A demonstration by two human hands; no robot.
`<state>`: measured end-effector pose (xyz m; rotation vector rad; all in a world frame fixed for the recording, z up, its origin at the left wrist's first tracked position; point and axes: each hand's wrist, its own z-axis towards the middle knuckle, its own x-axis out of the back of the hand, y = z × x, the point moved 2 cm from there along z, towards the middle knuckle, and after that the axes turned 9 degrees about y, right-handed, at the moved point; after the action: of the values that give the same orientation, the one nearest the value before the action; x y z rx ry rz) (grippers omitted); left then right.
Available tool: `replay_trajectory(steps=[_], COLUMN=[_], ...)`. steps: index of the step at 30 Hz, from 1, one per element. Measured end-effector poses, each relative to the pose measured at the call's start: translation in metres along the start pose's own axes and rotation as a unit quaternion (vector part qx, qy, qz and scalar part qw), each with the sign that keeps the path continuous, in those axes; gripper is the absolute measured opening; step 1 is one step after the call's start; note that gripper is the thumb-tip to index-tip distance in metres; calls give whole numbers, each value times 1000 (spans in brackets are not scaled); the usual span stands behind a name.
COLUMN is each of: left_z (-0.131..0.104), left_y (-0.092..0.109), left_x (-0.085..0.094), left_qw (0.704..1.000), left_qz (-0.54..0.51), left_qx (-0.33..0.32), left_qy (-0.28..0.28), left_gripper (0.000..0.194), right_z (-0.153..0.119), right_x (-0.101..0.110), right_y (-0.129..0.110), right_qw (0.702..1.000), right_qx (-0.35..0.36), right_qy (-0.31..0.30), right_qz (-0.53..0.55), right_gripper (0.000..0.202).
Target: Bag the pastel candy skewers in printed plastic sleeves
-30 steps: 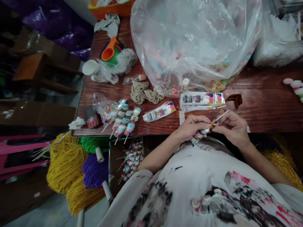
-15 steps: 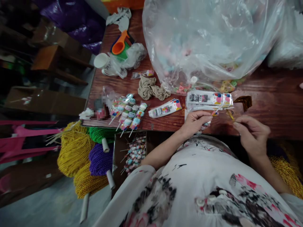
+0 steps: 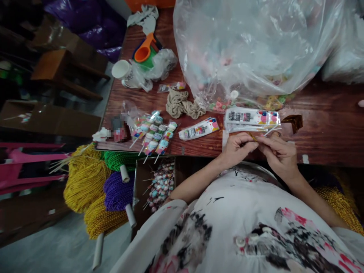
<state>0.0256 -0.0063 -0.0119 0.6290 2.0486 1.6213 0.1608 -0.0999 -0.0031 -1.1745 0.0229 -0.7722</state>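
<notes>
My left hand [image 3: 239, 148] and my right hand [image 3: 280, 153] meet at the table's front edge, fingers pinched together. Between their fingertips shows a thin gold twist tie [image 3: 252, 137]. A white stick [image 3: 272, 130] pokes out above my right fingers. It belongs to a bagged candy skewer that my left hand grips; the skewer's body is now hidden behind the hands. Just beyond lies a stack of printed clear bags [image 3: 251, 116], with a smaller pile of bags [image 3: 199, 129] to its left. Gold twist ties [image 3: 293, 123] lie in a bundle to the right.
Finished-looking bagged skewers [image 3: 153, 138] lie at the table's left front. Behind are a crumpled beige cloth [image 3: 178, 104], an orange scoop [image 3: 143, 53], a white cup [image 3: 121, 69] and a big clear plastic bag [image 3: 256, 45]. Below sits a box of skewers [image 3: 139, 189] beside yellow cord bundles [image 3: 85, 185].
My right hand has moved left with the gold twist tie and come up against my left hand. The candy skewer's wrapped body, visible before, is now covered.
</notes>
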Motion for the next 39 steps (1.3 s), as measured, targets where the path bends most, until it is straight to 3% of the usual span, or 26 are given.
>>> replay_trajectory(steps=[6,9,12,15,18,21,23,24,26,28,30,34,39], left_z=[1,1,2,3,5,7,7,6,4,0,-4,-7,-2], left_y=[-3,-2,1,5,12,19,20,19,15,12,10,12,13], left_x=[-1,0,-1,-5,-8,-9,-8,-8,-7,-8,-9,-13,-15], left_qw=[999,999,1000,997,994,996,988,978,947,911,878,828,794], left_qz=[-10,-7,5,31,47,20,-13,-32,-69,-93,-94,-52,-21], left_qx=[35,36,-6,-66,-98,-34,76,139,250,328,365,380,366], left_qy=[-3,3,16,6,-16,-75,-131,-155,-191,-233,-294,-408,-486], left_gripper=[18,19,21,22,22,20,19,18,15,14,15,14,14], right_z=[-5,-11,-19,-22,-19,-9,0,5,12,14,12,10,7], right_x=[1,3,4,-1,-4,0,8,12,22,31,38,42,38], right_y=[5,3,4,11,25,34,33,29,15,-2,-17,-30,-25], right_qw=[1000,998,987,969,938,917,935,951,966,938,891,839,835], right_qx=[-8,-28,-114,-217,-284,-288,-218,-147,58,271,408,488,503], right_qy=[0,55,114,76,20,-82,-164,-197,-230,-214,-199,-240,-224], right_qz=[6,-1,14,87,196,263,225,186,99,32,-4,-10,-9], right_gripper=[31,30,18,10,16,29,30,28,20,14,17,23,25])
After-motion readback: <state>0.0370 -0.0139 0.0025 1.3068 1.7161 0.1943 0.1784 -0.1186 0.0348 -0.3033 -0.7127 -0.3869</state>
